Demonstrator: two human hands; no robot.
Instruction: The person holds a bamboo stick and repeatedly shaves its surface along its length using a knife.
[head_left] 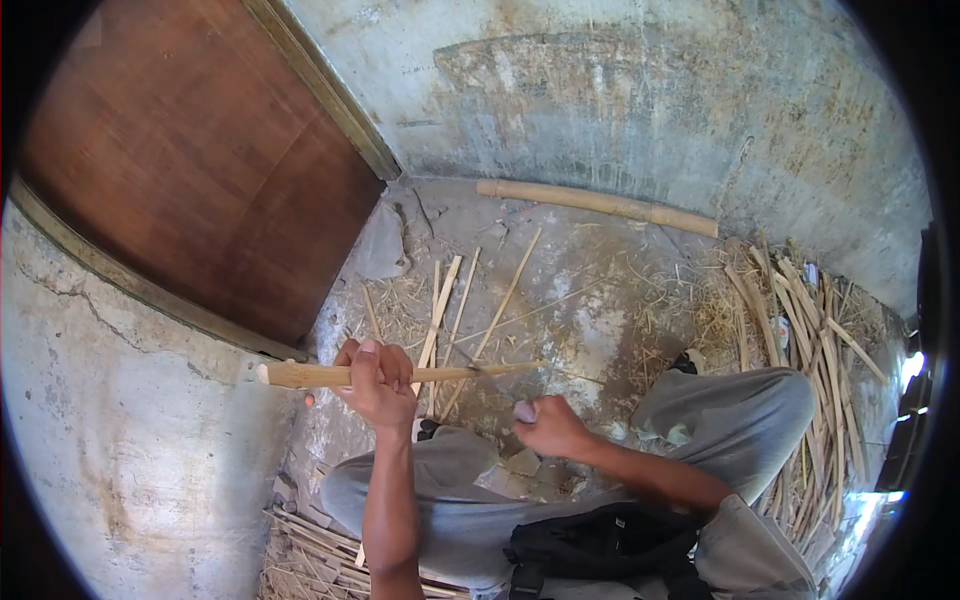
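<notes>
My left hand [378, 388] is closed around a pale split bamboo strip [305, 375]. The strip lies nearly level across the view, thick at its left end and tapering to a thin point on the right. My right hand [557, 428] makes a fist just below and to the right of that thin end, apart from it. A small greyish-purple end shows at the fist's left side; what it belongs to is hidden by the fingers. Several bamboo strips [508, 290] lie on the floor beyond my left hand.
A round bamboo pole [600, 200] lies along the foot of the stained wall [640, 90]. Bamboo strips are heaped at the right [825, 360] and the lower left [310, 550]. Shavings [690, 310] litter the floor. A brown door [200, 170] stands at the left. My bent legs flank the work area.
</notes>
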